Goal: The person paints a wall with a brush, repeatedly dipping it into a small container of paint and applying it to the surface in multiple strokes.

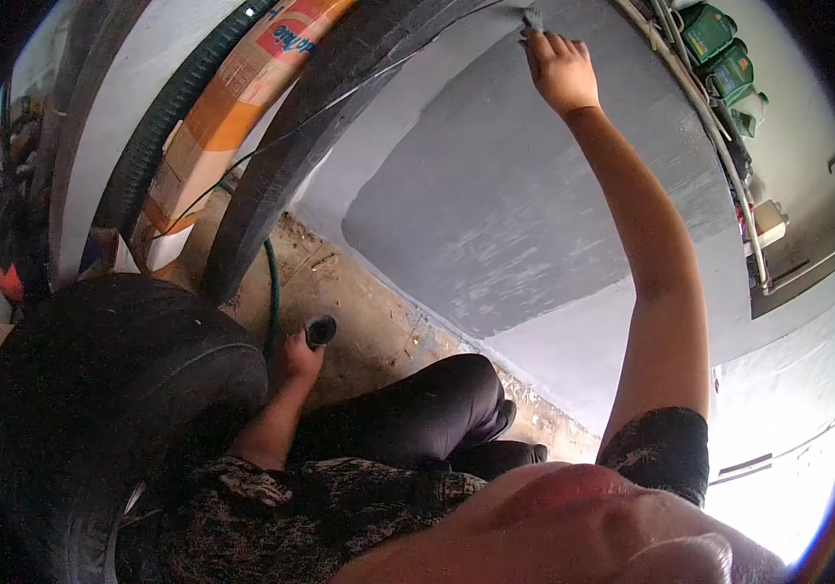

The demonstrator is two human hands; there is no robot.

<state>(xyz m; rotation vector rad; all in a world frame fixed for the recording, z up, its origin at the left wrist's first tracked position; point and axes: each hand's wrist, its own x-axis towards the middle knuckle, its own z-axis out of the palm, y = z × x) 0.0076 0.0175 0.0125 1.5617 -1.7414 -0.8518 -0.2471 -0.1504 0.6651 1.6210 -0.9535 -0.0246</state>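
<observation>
High on the wall (534, 185), my right hand (563, 78) is closed around a paintbrush (532, 19), its bristles at the upper part of the surface. A broad dark grey painted patch spreads below and left of that hand, streaky toward its lower right, with paler wall around it. Low down near my knee, my left hand (302, 360) grips a small dark cup (320, 332) with its open mouth facing up. What lies inside the cup is too dark to make out.
A large black tire (126, 380) stands close by my left arm. Behind it are a long taped cardboard box (228, 107) and a dark curved band (281, 146). A green hose (272, 292) runs over the dirty floor (369, 302). Green bottles (719, 54) sit on a shelf at upper right.
</observation>
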